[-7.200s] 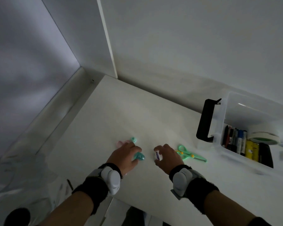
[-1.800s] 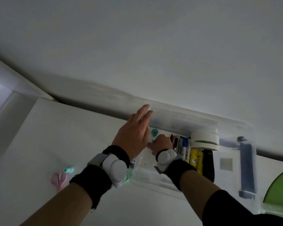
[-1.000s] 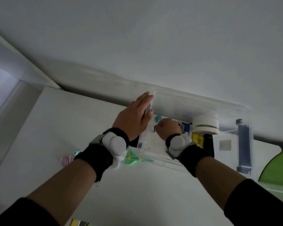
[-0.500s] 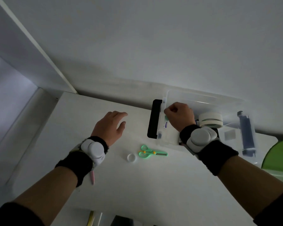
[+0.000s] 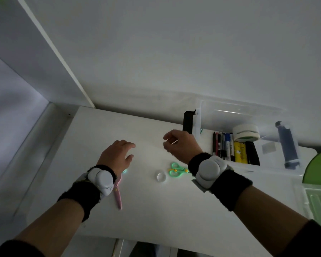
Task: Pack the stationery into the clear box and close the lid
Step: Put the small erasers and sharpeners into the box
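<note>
From the head view, the left hand point(image 5: 118, 156) hovers over the white table point(image 5: 156, 210), fingers spread and empty. The right hand point(image 5: 181, 145) is loosely curled, holding nothing. The clear box point(image 5: 248, 117) sits at two o'clock, lid off. Green scissors point(image 5: 175, 170), a small white cap point(image 5: 161, 176) and pink scissors point(image 5: 118, 196) lie on the table near the wrists.

The left wrist hides the pink scissors' point(image 5: 117, 194) handles, the right wrist covers the green scissors' point(image 5: 175, 170) blades, and the green container point(image 5: 318, 198) runs off the right edge.
</note>
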`<act>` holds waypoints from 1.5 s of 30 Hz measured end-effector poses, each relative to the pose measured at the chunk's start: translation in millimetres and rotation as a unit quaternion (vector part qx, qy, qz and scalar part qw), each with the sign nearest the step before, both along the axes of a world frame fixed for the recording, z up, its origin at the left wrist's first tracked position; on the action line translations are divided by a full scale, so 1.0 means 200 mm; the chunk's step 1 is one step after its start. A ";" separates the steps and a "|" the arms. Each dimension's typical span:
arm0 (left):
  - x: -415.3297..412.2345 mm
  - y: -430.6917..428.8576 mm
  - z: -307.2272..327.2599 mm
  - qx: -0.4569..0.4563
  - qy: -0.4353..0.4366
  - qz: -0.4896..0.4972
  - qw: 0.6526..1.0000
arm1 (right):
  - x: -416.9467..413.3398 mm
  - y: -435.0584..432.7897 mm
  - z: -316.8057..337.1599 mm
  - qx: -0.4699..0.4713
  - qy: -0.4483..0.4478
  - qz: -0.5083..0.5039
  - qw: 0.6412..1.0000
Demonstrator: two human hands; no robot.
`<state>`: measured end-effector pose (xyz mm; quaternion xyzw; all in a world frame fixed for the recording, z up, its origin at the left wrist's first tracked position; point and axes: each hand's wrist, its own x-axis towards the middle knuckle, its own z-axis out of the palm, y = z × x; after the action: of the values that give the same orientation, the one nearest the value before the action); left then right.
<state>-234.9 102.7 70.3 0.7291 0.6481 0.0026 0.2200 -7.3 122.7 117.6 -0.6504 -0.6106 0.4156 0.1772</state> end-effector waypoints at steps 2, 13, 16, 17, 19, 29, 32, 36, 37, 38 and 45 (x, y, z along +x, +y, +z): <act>-0.03 -0.02 -0.04 -0.032 0.008 0.004 0.999 | -0.03 -0.03 -0.08 -0.026 -0.018 0.021 0.999; -0.12 -0.08 -0.29 -0.123 0.045 -0.006 0.991 | -0.05 -0.19 -0.53 -0.127 -0.171 0.105 0.971; -0.14 -0.09 -0.36 -0.130 0.038 -0.005 0.991 | -0.08 -0.22 -0.61 -0.137 -0.192 0.155 0.959; -0.14 -0.10 -0.36 -0.125 0.033 -0.001 0.992 | -0.08 -0.23 -0.62 -0.134 -0.201 0.172 0.955; -0.15 -0.10 -0.38 -0.113 0.022 0.003 0.993 | -0.09 -0.23 -0.64 -0.121 -0.215 0.196 0.949; -0.14 -0.09 -0.37 -0.091 0.002 0.013 0.996 | -0.11 -0.22 -0.65 -0.109 -0.200 0.173 0.958; -0.10 -0.08 -0.30 -0.070 -0.004 0.019 0.997 | -0.12 -0.20 -0.59 -0.091 -0.183 0.164 0.965; -0.04 -0.04 -0.19 -0.038 -0.048 0.031 0.998 | -0.16 -0.16 -0.48 -0.061 -0.155 0.154 0.974; -0.01 -0.01 -0.14 -0.025 -0.059 0.031 0.997 | -0.15 -0.14 -0.42 -0.047 -0.147 0.151 0.976; 0.01 0.01 -0.10 -0.016 -0.063 0.029 0.997 | -0.14 -0.12 -0.37 -0.036 -0.141 0.154 0.977; 0.17 0.16 0.13 0.058 -0.096 0.020 0.993 | -0.03 0.03 -0.05 0.042 -0.111 0.141 0.983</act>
<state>-200.3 133.8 95.3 0.7235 0.6375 0.1145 0.2387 -13.9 127.8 106.9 -0.5920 -0.7289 0.3358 0.0747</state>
